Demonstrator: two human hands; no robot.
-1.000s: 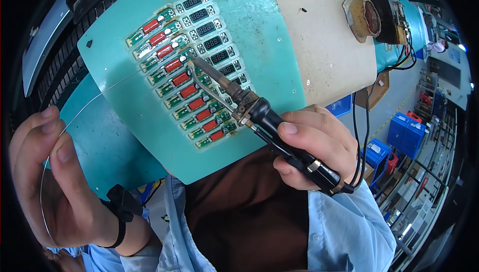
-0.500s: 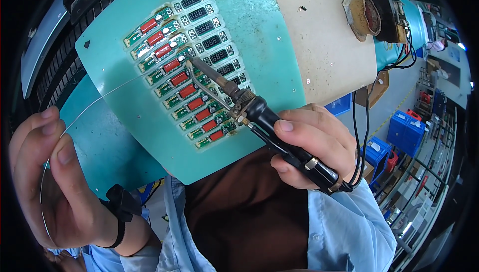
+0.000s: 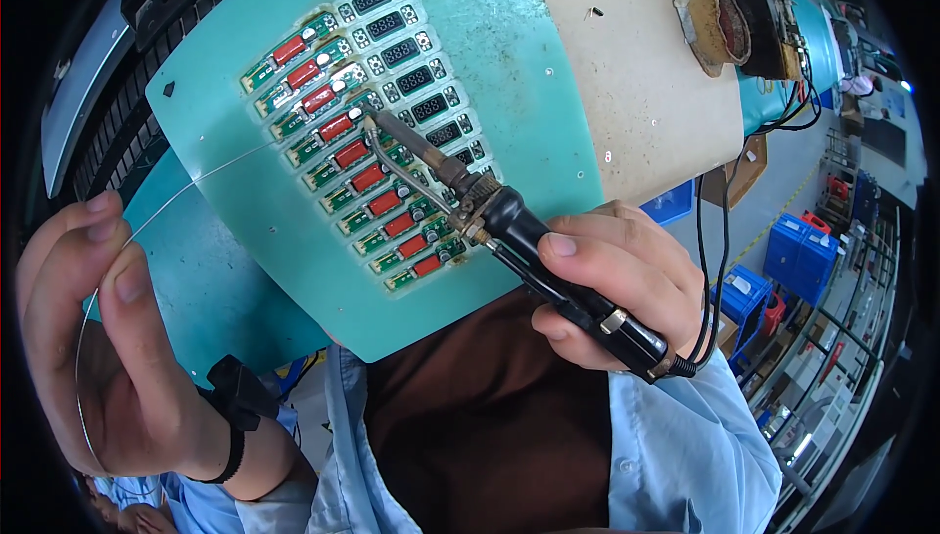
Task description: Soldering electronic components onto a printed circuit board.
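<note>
My right hand (image 3: 627, 279) is closed round the black handle of a soldering iron (image 3: 524, 226). A thin metal tube runs alongside its shaft to the tip. That tip rests at a small green circuit board (image 3: 336, 127) with a red component, one of several in a slanting row. The boards sit in cut-outs of a turquoise plate (image 3: 392, 324), beside a column of small dark displays (image 3: 415, 80). Between thumb and fingers my left hand (image 3: 117, 328) pinches a thin solder wire (image 3: 211, 174), its far end reaching toward the boards. A black strap (image 3: 235, 407) circles my left wrist.
Behind the plate lies a beige surface (image 3: 646, 93) with small dark bits on it. A round tan duct piece (image 3: 720, 30) stands at the back right. Black cables (image 3: 710, 270) hang from the iron. Blue crates (image 3: 798, 260) and a shelf rack are farther right.
My left hand has shifted very slightly upward with the solder wire. The soldering iron stays at nearly the same spot on the boards.
</note>
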